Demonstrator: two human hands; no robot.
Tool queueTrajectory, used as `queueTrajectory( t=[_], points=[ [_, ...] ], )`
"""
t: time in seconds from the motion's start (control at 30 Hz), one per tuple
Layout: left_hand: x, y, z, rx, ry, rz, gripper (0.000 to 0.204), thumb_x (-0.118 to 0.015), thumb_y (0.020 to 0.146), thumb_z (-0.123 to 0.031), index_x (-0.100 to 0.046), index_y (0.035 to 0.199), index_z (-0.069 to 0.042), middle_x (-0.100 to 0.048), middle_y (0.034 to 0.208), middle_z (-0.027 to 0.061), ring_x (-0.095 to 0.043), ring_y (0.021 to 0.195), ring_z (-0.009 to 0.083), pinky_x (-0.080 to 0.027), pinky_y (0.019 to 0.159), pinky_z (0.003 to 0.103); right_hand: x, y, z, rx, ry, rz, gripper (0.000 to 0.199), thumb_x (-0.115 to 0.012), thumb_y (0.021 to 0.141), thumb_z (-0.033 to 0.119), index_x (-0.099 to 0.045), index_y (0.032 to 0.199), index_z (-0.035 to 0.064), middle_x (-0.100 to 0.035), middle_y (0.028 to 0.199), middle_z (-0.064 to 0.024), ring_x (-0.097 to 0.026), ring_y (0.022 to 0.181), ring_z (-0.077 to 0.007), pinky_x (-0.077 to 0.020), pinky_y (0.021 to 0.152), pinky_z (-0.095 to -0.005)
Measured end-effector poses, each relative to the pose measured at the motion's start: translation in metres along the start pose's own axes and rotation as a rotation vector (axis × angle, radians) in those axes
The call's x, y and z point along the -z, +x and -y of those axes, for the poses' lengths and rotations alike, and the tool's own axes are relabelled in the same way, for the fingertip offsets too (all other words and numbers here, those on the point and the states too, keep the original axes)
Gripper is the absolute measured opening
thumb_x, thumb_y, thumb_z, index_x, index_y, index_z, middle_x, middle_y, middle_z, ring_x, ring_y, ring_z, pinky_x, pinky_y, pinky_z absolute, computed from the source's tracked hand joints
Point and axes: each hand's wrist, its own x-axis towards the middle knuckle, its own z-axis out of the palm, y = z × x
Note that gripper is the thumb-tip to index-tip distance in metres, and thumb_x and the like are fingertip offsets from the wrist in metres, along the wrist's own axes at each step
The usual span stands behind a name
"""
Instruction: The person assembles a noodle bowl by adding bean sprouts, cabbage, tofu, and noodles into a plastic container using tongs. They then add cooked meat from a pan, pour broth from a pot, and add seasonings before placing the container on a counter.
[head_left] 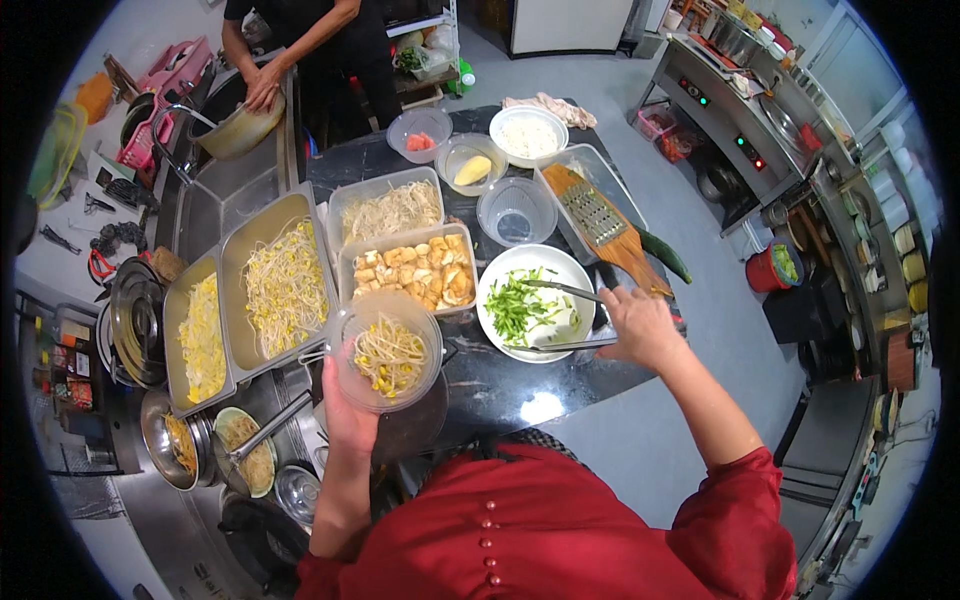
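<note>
The left hand [345, 405] is wrapped around a clear plastic bowl [387, 352], fingers closed on its side, holding it up off the counter. Inside the bowl is a small heap of bean sprouts [390, 355] — it is tipped a little toward the person, maybe so they can see in and drop more food in. The right hand [640, 325] is closed around metal tongs [560, 318], and the two long arms of the tongs reach to nine o'clock into a white bowl [535, 300] of green chopped leaves [518, 310]. The tongs are spread a bit over the greens, likely to pinch some up. The white bowl sits at about three o'clock from the clear bowl, near it. At twelve o'clock from the clear bowl is a tub of fried tofu pieces [412, 270], and past that a tub of pale noodles [392, 210]. At nine to ten o'clock lie metal trays — one full of sprouts [285, 285], one of yellow strips [203, 335]. A wooden grater [600, 220] lies in a tray at one o'clock. The food all stands close on a dark, shiny counter [500, 385] in a busy kitchen with a grey floor. At the sink far up top, another person [300, 40] holds a big bowl.
</note>
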Motion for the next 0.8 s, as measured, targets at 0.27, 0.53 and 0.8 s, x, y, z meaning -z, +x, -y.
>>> queueTrajectory(
  t=[0.27,0.53,0.8],
  points=[
    [-0.003,0.012,0.031,0.007,0.041,0.022,0.062,-0.034,0.105,-0.049,-0.036,0.15,-0.005,-0.045,0.15,0.0118,-0.044,0.138,0.026,-0.035,0.116,0.043,-0.046,0.003,0.0,0.06,0.135,-0.147,0.035,-0.077,0.08,0.031,-0.061,0.103,0.0086,-0.068,0.088,-0.0096,-0.07,0.076,-0.0316,-0.0556,0.065,-0.0435],
    [-0.011,0.033,0.064,0.061,0.088,-0.003,0.056,-0.049,0.101,-0.045,-0.036,0.147,-0.017,-0.05,0.141,0.0077,-0.055,0.127,0.0255,-0.059,0.085,0.05,0.036,-0.019,0.007,0.054,0.145,-0.179,0.039,-0.08,0.076,0.032,-0.068,0.107,0.0111,-0.071,0.088,-0.0101,-0.07,0.079,-0.031,-0.0554,0.07,-0.0423],
    [-0.041,0.045,0.079,0.011,0.193,0.05,0.054,-0.048,0.103,-0.039,-0.036,0.149,-0.014,-0.049,0.141,0.0086,-0.056,0.125,0.0223,-0.058,0.088,0.046,0.113,-0.052,0.026,0.135,0.252,-0.258,0.058,-0.084,0.069,0.023,-0.066,0.121,0.0061,-0.068,0.091,-0.0132,-0.067,0.078,-0.0322,-0.0524,0.069,-0.0397]
  ],
)
